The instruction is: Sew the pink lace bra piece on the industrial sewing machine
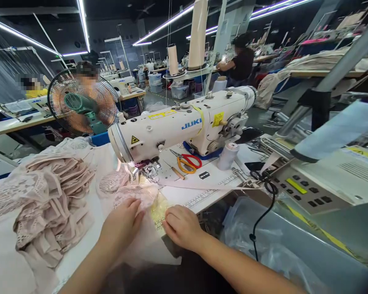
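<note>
My left hand (pixel 122 223) lies flat with fingers stretched on a pale pink lace piece (pixel 135 195) in front of the needle (pixel 134 173) of a white sewing machine (pixel 178 124). My right hand (pixel 181 226) is curled, pinching the near edge of the same lace at the table's front edge. A thin pink strip (pixel 202 186) runs from the presser foot off to the right.
A heap of pink lace pieces (pixel 52 196) lies at the left. Orange-and-red scissors (pixel 188 162), a thread spool (pixel 227 155) and a control panel (pixel 306 190) sit to the right. A fan (pixel 82 104) stands behind. Other people work at far tables.
</note>
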Action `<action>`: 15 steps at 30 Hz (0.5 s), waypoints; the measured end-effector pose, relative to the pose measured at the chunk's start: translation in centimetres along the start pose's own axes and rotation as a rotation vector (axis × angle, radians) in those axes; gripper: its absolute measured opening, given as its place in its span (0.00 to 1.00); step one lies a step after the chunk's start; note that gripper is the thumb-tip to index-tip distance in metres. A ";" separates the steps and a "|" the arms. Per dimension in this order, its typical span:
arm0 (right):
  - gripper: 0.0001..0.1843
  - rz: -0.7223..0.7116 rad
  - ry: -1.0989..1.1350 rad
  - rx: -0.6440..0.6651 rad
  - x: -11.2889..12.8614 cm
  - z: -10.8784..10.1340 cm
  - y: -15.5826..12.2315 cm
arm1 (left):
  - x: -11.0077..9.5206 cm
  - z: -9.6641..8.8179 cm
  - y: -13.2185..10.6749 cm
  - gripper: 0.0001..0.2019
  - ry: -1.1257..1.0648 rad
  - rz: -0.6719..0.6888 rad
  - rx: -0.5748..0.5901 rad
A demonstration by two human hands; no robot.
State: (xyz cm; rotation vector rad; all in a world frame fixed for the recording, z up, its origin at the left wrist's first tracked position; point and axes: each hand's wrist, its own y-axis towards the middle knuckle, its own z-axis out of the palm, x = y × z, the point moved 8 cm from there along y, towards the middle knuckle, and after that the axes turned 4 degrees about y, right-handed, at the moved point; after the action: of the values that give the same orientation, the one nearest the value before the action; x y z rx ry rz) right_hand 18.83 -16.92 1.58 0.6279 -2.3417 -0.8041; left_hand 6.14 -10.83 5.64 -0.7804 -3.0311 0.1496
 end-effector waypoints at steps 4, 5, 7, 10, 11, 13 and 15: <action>0.11 0.049 0.001 0.026 -0.4 0.2 0.1 | -0.5 -1.4 4.4 0.18 -0.153 0.320 -0.032; 0.10 0.069 0.019 0.042 -0.5 0.2 0.2 | 0.0 -1.2 5.4 0.17 -0.179 0.373 -0.030; 0.06 0.119 0.088 0.071 -1.0 0.0 0.3 | 1.4 -0.4 7.0 0.16 -0.236 0.449 -0.036; 0.07 0.199 0.155 0.095 -1.6 -0.8 0.8 | 4.3 0.9 8.5 0.18 -0.313 0.484 -0.074; 0.09 0.224 0.150 0.118 -1.7 -0.9 1.1 | 5.3 1.2 8.8 0.18 -0.332 0.479 -0.090; 0.14 0.256 0.121 0.201 -1.5 -0.3 1.9 | 6.7 1.9 9.1 0.19 -0.364 0.459 -0.117; 0.19 0.268 0.089 0.315 -0.9 1.2 2.8 | 7.4 2.4 9.1 0.20 -0.389 0.442 -0.143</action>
State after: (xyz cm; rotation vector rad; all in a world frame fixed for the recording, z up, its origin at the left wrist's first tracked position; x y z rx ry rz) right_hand 18.08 -13.99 2.33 0.4502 -2.4212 -0.2849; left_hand 3.97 0.49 2.28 -1.6005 -3.1829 0.0949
